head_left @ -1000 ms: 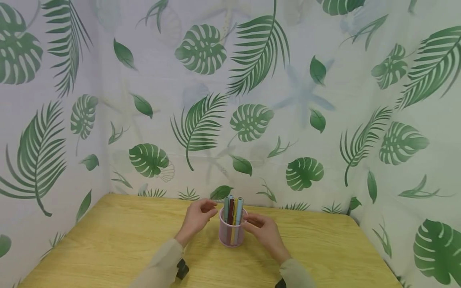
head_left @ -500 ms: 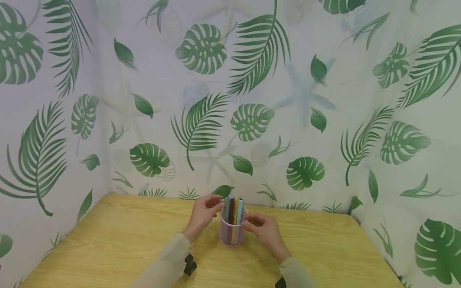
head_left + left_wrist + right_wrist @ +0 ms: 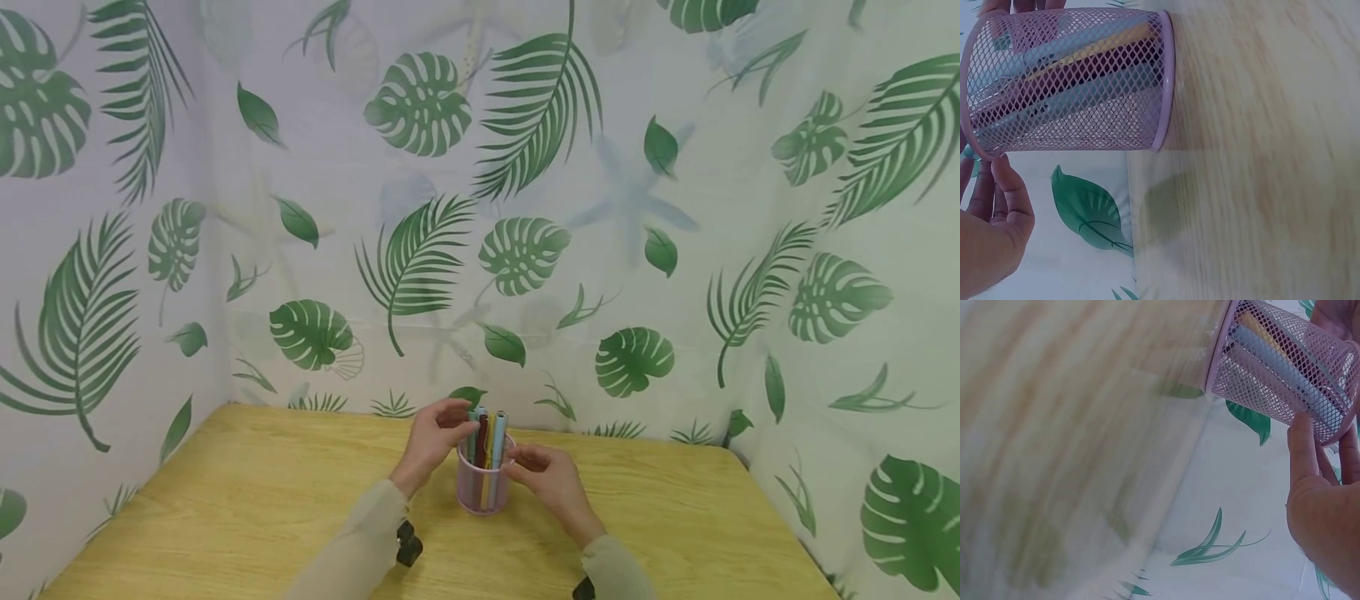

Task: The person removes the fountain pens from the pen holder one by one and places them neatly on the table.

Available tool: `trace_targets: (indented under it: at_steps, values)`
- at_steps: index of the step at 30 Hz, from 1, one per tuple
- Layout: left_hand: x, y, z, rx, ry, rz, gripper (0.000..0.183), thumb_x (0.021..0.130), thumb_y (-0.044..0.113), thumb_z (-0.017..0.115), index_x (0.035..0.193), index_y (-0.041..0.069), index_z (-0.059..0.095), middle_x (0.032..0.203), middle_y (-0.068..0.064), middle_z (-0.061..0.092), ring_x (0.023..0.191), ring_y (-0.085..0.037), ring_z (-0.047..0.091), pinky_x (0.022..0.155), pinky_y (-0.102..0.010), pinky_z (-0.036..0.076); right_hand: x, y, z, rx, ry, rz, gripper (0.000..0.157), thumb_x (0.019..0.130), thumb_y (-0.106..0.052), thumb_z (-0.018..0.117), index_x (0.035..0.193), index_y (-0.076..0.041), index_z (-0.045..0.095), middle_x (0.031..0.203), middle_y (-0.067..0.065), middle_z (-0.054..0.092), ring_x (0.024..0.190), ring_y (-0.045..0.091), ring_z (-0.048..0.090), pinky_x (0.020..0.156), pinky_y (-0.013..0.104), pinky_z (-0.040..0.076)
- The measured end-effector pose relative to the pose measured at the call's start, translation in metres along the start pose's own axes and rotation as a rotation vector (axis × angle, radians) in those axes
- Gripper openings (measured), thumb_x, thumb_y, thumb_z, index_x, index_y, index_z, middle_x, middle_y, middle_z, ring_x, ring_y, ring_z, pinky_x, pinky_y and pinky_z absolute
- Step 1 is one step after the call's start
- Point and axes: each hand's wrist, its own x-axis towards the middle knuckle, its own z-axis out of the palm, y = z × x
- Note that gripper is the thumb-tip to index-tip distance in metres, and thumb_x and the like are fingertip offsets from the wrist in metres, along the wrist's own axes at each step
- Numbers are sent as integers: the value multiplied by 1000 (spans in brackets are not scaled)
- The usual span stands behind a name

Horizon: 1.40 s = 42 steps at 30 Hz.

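A pink mesh pen holder (image 3: 482, 492) stands upright on the table and holds several pens. Among them are a light blue pen (image 3: 499, 437), a dark red pen (image 3: 482, 440) and a yellow one (image 3: 490, 442). My left hand (image 3: 435, 437) is at the holder's left, its thumb and fingers pinching the top of a green pen (image 3: 472, 450) that stands inside. On the other side, my right hand (image 3: 551, 483) grips the rim with thumb and fingers. The left wrist view shows the left hand (image 3: 997, 219) at the holder's mouth; the right hand (image 3: 1325, 494) touches the mesh in the right wrist view.
The wooden table (image 3: 262, 500) spreads around the holder on both sides and in front. Behind its back edge hangs a white cloth (image 3: 525, 350) printed with green leaves, which also covers both sides.
My left hand has moved right and slightly up, from beside the holder to the green pen's top. My right hand and the holder have stayed in place.
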Motion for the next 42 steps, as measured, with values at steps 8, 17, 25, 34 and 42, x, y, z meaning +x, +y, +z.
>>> trace_targets:
  at_steps: [8,17,25,34,42]
  values:
    - [0,1,4,34,11,-13,35,87,15,75,119,3,67,108,-12,71,98,-22,66,84,-36,56,1,2,0,6,-1,13,24,84,-15,77,105,-2,74,123,16,67,118,34,63,94,41,54]
    - [-4,6,2,74,36,-11,32,88,19,74,117,6,70,108,-10,73,103,-24,66,85,-36,57,2,-1,0,-17,-3,0,25,84,-16,78,104,-2,74,123,17,67,117,34,63,93,41,54]
    - [-6,9,-1,143,58,94,32,89,19,73,118,5,70,102,-10,75,98,-23,69,78,-30,56,3,-5,-1,-27,-2,-6,27,85,-15,77,107,0,73,121,17,68,116,34,63,94,42,54]
    - [-9,12,3,174,77,187,31,92,14,68,122,6,67,102,-9,74,97,-23,68,75,-25,54,0,-4,0,-33,-18,12,28,84,-16,78,107,0,72,126,19,65,119,35,62,95,41,54]
    - [-8,14,8,149,82,228,28,97,13,62,124,14,66,109,-10,72,100,-24,68,76,-28,55,1,-1,-2,-18,-16,17,25,84,-15,78,105,-2,73,124,17,67,117,34,63,93,40,55]
